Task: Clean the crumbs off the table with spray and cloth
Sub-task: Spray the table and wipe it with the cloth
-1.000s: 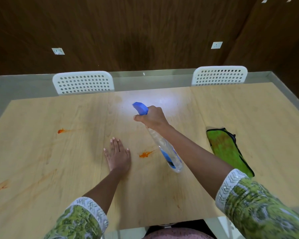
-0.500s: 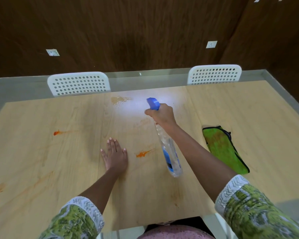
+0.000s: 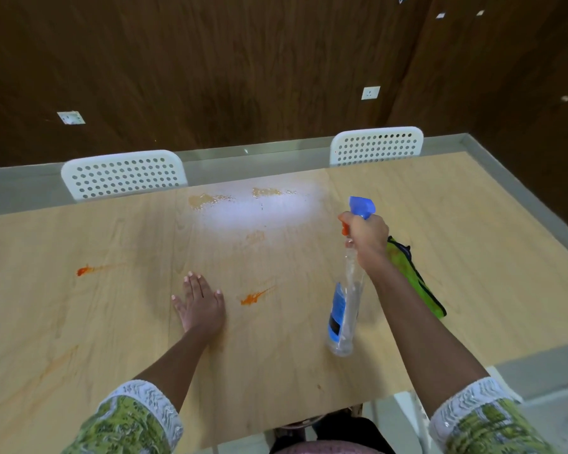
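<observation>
My right hand (image 3: 369,239) grips the neck of a clear spray bottle (image 3: 345,309) with a blue nozzle and orange trigger, held above the wooden table (image 3: 112,322). The bottle hangs down toward me. My left hand (image 3: 200,306) rests flat on the table, fingers straight. A green cloth (image 3: 417,283) lies on the table to the right, partly hidden behind my right forearm. Orange smears mark the table: one (image 3: 253,298) just right of my left hand, one (image 3: 84,271) at the left. Wet patches (image 3: 207,200) glisten near the far edge.
Two white perforated chair backs (image 3: 123,175) (image 3: 376,146) stand at the table's far side. A dark wood-panelled wall with sockets rises behind. Faint orange streaks (image 3: 56,362) show at the near left of the table. A white chair part (image 3: 407,414) sits below the near edge.
My right hand has carried the spray bottle to the right, toward the green cloth. New wet patches have appeared near the far edge. My left hand has stayed flat in place.
</observation>
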